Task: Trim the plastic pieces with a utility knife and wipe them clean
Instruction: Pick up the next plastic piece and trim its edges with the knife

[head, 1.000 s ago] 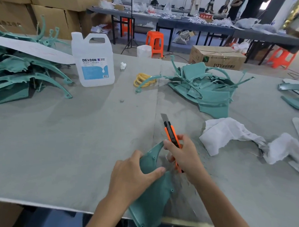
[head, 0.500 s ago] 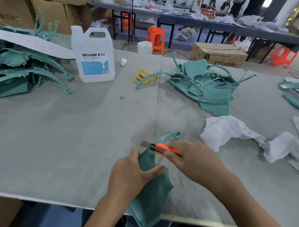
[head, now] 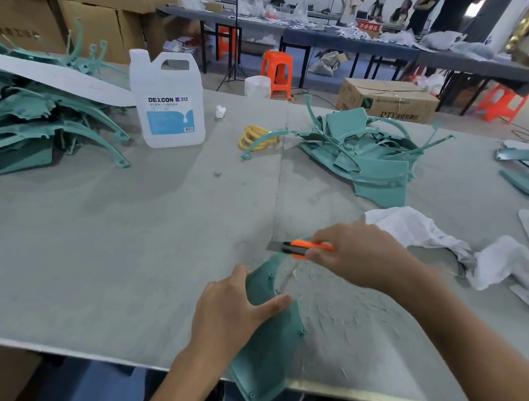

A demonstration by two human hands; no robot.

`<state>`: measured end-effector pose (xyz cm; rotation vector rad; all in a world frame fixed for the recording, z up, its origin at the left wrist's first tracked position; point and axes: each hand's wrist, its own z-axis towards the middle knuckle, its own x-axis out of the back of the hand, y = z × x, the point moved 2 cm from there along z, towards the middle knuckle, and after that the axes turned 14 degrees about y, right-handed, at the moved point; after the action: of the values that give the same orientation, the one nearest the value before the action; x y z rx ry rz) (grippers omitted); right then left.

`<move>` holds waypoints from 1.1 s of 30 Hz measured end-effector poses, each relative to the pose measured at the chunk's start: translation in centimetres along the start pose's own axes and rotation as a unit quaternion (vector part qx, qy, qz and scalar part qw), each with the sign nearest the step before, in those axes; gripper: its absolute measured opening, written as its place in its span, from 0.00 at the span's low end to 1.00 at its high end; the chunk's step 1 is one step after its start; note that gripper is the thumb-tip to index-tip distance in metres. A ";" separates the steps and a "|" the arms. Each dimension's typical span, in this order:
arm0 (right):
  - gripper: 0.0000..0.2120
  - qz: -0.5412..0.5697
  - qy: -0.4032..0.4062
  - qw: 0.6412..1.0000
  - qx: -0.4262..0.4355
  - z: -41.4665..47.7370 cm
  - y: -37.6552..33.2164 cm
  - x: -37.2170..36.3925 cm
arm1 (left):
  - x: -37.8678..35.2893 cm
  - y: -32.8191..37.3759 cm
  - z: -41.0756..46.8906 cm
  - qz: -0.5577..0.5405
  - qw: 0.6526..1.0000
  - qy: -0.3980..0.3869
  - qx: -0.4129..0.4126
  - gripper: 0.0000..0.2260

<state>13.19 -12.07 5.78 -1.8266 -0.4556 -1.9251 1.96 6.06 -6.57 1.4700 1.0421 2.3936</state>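
— While we go from the left, what lies on the counter [head: 103, 254]?

— A heap of green parts [head: 48, 130] sits at the far left. A white jug [head: 170, 105] stands just beside it, well apart from the work.

— And the piece being trimmed?

— The plastic piece [head: 268, 352] lies at the near edge, and its lower end hangs over the rim toward the person. The left hand [head: 231, 314] grips it, fingers curled round its left side and thumb laid across its face.

— Then the knife?

— The knife [head: 300, 249] is in the right hand [head: 361, 256], whose fingers are closed round the orange handle. The blade is out and points left, at the piece's narrow upper end. Whether the edge touches the plastic I cannot tell.

— So how should the cut go?

— Trimming looks to be the step in hand, since pale shavings [head: 337, 318] lie on the counter just right of the piece. I would hold the blade shallow along the rim and take light strokes. The strokes should never run toward the left thumb, which sits near the blade's line. Press down firmly, or the overhanging end may rock and the blade may skip.

— And the wiping?

— Not yet, I judge. A white rag [head: 413, 228] lies just right of the right hand, ready for it.
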 end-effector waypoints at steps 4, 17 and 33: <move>0.15 0.044 -0.031 0.998 0.027 -0.8 -1.7 -0.2 | 0.2 0.1 -0.1 -0.010 1.000 0.006 0.013 0.34; 0.14 -0.071 0.047 0.987 -0.137 0.5 6.7 -3.7 | 1.2 0.9 -0.2 -0.005 1.000 -0.026 0.016 0.34; 0.11 0.213 0.215 0.944 -0.128 -3.6 1.5 1.7 | 12.3 6.0 4.6 0.258 0.943 0.010 -0.210 0.18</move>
<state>10.85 -15.42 7.16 -1.4222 0.3224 -2.0446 0.87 9.40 7.40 1.6992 0.1100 2.7285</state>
